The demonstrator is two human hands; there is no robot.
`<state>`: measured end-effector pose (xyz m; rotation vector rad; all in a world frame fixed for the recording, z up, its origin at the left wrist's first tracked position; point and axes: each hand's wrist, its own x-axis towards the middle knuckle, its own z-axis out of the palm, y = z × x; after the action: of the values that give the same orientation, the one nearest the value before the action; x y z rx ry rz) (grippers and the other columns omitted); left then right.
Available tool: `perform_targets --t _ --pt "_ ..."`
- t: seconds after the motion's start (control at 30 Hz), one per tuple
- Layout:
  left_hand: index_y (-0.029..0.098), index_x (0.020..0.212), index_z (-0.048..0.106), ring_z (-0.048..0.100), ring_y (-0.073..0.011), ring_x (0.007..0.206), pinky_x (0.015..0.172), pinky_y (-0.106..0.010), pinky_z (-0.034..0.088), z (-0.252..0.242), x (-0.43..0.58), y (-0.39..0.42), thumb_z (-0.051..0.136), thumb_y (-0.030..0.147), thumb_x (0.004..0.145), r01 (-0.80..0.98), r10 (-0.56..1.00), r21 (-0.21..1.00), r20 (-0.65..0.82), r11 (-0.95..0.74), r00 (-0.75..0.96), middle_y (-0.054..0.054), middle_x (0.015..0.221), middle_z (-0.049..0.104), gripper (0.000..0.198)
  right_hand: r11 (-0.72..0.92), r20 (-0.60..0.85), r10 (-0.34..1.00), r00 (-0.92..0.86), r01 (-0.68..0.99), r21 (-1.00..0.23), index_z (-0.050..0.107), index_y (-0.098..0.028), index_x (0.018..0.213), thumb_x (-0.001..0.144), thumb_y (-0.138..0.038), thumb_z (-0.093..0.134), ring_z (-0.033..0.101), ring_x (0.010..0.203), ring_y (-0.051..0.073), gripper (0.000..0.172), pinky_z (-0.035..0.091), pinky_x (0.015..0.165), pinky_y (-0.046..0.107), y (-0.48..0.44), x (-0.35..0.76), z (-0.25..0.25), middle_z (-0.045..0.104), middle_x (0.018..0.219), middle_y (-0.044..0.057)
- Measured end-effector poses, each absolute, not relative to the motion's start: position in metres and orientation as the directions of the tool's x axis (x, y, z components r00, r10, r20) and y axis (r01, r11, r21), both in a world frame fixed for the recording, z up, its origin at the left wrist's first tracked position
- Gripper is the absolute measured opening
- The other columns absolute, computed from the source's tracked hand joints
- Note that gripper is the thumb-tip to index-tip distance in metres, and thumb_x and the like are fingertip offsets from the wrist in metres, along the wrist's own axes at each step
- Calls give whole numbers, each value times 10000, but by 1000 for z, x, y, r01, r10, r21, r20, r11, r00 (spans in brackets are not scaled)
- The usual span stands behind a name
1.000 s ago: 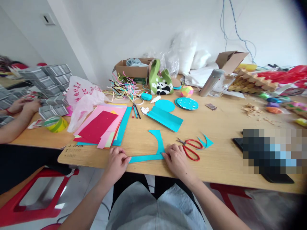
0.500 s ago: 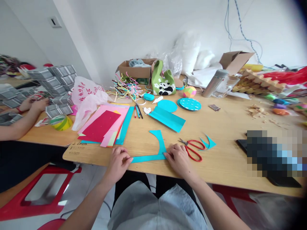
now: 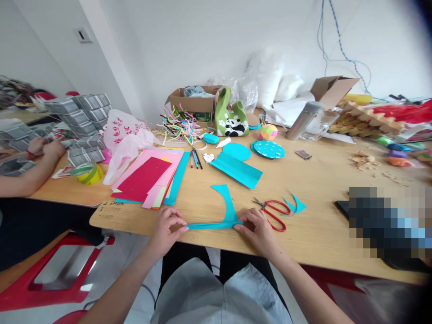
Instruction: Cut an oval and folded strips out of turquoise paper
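Observation:
A narrow strip of blue paper (image 3: 211, 226) stretches between my hands near the table's front edge, creased along its length. My left hand (image 3: 168, 229) pinches its left end between thumb and fingers. The right end is pinched by my right hand (image 3: 257, 228). Behind the strip lies a curved blue paper offcut (image 3: 228, 202), its lower end meeting the strip. Red-handled scissors (image 3: 275, 211) rest just right of my right hand, beside a pointed blue scrap (image 3: 297, 204). Farther back are a folded blue sheet (image 3: 238, 170), a blue paper disc (image 3: 236, 151) and patterned blue discs (image 3: 269, 149).
Coloured paper sheets (image 3: 143, 177) are stacked on the left, near yellow tape (image 3: 88, 173). Another person's hands (image 3: 50, 148) work by grey bundles at far left. A steel flask (image 3: 305, 120) and a green panda bag (image 3: 231, 119) stand behind. A dark blurred object (image 3: 381, 225) lies right.
The blue strip looks narrower now, with a crease along it, and my right hand has turned slightly, its fingers raised over the strip's end. The view has shifted a little.

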<state>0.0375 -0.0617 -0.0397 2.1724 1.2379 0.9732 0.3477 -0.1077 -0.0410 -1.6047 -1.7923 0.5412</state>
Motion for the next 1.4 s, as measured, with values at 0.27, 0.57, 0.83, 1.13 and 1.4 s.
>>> perform_targets --t 0.27,0.57,0.83,1.13,1.4 --pt "240 844 685 503 -227 1035 935 -412 446 -38 42 -70 626 218 847 562 810 585 388 -585 439 -44 913 585 63 316 241 948 -206 692 -649 666 -231 790 883 -256 593 525 926 232 121 441 828 394 -114 346 -31 617 941 67" --pt "242 873 700 504 -225 1018 913 -403 457 -37 39 -76 563 215 897 549 764 539 359 -638 536 -49 860 604 142 331 219 944 -248 723 -606 697 -248 838 931 -332 526 540 897 229 212 445 819 411 -118 351 -31 627 907 69" --pt "220 719 660 509 -229 979 868 -391 465 -35 44 -72 563 239 871 647 864 576 281 -500 418 -55 904 587 182 202 168 978 -126 789 -580 674 -228 752 906 -342 568 513 875 231 219 420 842 429 -116 346 -29 603 890 65" --pt "211 635 636 517 -240 954 858 -420 472 -33 48 -68 581 236 813 684 895 579 250 -443 369 -60 907 581 187 137 127 988 -85 863 -487 654 -218 689 868 -311 608 506 844 229 207 422 793 398 -108 343 -29 594 846 56" --pt "206 591 608 514 -246 921 837 -437 466 -33 54 -67 562 206 805 730 902 530 251 -433 353 -67 895 574 219 88 59 996 -69 896 -435 570 -196 619 859 -283 607 489 849 241 258 415 755 373 -101 339 -26 586 822 65"
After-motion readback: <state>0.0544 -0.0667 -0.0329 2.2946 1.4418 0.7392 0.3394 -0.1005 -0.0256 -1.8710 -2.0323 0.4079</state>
